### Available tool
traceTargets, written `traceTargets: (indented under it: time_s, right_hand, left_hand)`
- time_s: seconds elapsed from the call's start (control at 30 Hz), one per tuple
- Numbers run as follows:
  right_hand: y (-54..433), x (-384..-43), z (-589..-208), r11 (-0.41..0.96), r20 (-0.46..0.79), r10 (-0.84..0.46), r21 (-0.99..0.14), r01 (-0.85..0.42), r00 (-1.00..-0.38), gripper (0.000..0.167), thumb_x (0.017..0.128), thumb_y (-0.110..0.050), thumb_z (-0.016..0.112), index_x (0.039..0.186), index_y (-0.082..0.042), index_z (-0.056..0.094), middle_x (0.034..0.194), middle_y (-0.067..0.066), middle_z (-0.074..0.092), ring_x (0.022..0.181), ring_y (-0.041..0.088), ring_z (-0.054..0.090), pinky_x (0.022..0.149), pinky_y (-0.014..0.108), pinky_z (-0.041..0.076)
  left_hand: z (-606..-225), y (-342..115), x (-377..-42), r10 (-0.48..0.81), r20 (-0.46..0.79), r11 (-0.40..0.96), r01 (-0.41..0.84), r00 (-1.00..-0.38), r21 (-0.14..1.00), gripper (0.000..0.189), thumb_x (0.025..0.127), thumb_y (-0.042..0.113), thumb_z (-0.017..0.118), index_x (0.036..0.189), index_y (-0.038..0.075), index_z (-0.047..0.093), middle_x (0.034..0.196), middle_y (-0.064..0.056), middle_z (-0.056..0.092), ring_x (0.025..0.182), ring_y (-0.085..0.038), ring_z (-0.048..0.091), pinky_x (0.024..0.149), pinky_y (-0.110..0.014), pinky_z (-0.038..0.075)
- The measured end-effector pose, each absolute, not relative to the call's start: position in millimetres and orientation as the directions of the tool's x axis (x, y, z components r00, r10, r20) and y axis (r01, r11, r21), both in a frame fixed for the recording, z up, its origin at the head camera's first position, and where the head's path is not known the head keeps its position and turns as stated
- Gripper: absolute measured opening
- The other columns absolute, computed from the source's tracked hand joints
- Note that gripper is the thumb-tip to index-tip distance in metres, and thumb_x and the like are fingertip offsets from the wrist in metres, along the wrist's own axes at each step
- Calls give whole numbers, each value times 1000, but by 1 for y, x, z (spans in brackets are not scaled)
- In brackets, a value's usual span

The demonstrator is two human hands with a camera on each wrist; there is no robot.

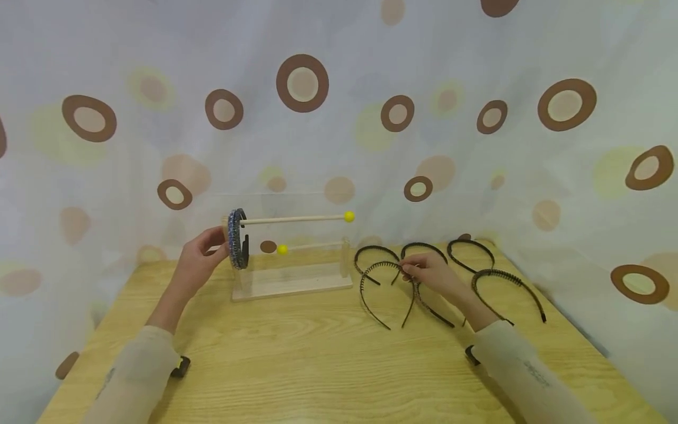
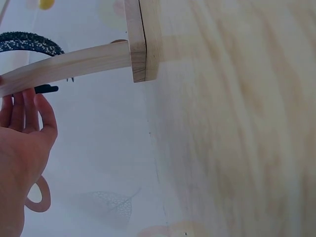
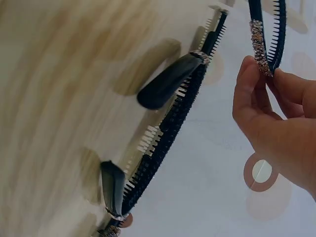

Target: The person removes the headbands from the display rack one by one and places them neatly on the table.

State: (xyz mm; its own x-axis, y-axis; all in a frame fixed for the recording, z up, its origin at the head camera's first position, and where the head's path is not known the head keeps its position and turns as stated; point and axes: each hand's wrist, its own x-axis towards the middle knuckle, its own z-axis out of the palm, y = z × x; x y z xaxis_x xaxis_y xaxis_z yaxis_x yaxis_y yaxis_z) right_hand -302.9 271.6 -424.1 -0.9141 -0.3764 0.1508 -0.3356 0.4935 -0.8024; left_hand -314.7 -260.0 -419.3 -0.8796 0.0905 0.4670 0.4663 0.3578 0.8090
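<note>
Right of centre in the head view, a headband (image 1: 382,264) was pinched by the right hand (image 1: 435,274), partly covered by its fingers; left of centre, a wooden stand (image 1: 291,284) was gripped by the left hand (image 1: 197,261), fingertips hidden.

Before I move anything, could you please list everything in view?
Wooden stand: 1, pale, back left
Rods: 2, pale, stand
Balls: 2, yellow, rod ends
Hung headbands: count unclear, greyish, black, upper rod
Held headband: 1, dark, right grip
Loose headbands: at least four, dark, table right
Table: 1, yellowish, below
Backdrop: 1, white with brown rings, behind
Wrist gear: 2, black, wrists
Sleeves: 2, pale, forearms
Left grip: 1, bare, left upright
Right grip: 1, bare, pinching headband
</note>
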Motion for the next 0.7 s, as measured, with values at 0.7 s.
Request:
traceTargets:
  time_s: [0.7]
  right_hand:
    - [275, -324, -433, 499, 22, -313, -847, -184, -949, 35, 101, -12, 66, 128, 10, 63, 117, 21, 67, 92, 34, 65, 79, 44, 57]
  left_hand:
    - [-421, -263, -317, 101, 474, 373, 475, -875, 797, 49, 101, 29, 67, 139, -1, 58, 126, -17, 64, 113, -11, 58, 92, -21, 48]
